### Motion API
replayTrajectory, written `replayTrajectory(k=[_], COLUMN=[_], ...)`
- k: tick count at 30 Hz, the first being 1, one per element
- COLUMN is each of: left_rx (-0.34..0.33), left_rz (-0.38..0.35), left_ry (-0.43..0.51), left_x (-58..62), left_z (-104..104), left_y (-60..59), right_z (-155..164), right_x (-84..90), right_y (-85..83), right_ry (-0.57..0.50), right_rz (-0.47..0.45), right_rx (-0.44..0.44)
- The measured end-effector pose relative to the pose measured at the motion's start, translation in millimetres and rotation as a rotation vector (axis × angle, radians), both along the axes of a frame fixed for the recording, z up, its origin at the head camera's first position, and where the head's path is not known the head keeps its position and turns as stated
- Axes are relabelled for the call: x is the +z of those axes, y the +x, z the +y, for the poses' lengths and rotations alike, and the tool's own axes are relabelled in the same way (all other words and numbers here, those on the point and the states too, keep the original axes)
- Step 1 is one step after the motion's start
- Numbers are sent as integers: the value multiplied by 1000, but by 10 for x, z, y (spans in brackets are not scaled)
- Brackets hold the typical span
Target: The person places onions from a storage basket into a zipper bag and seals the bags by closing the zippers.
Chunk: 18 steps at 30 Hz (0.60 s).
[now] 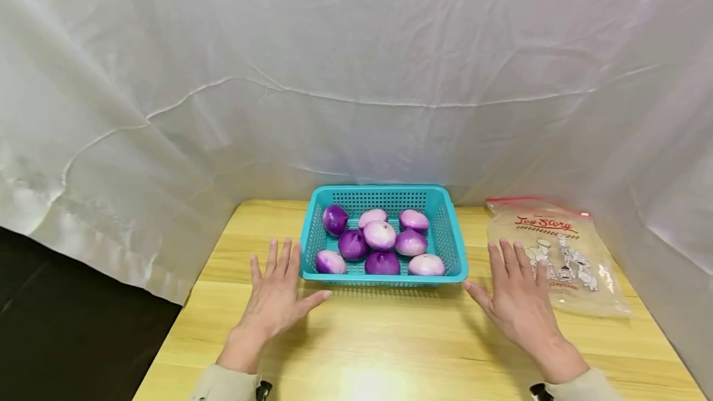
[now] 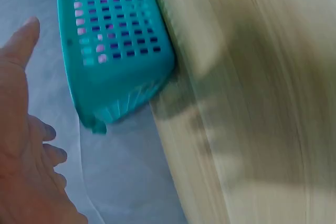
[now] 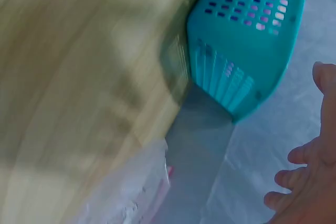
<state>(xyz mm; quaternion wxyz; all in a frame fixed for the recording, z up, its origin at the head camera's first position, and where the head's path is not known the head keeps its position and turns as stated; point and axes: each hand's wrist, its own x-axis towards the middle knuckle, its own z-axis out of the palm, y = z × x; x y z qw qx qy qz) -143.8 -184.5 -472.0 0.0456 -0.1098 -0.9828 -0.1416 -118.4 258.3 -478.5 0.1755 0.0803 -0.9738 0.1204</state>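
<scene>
The teal basket of purple onions sits mid-tabletop, long axis left-right, flanked by flat, spread left hand and right hand, bare wood nearer, plastic bag right.

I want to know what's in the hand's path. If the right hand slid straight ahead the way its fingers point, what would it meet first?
Probably the printed plastic bag: the right hand has its fingertips at or over the bag's near left edge, though contact is unclear. The teal basket lies just left of that line.

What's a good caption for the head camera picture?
Two open hands beside a basket of purple onions.
</scene>
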Motion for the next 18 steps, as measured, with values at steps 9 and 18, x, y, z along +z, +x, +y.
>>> replayTrajectory(k=[9,18], left_rx=[-86,-156], left_rz=[56,106], left_ry=[-72,-137], left_x=[-161,-252], left_z=[439,690], left_y=[10,37], right_z=[-254,-480], right_x=[-136,-260], right_y=[-56,-31], right_ry=[-24,-34], right_rz=[-46,-146], right_rx=[81,76])
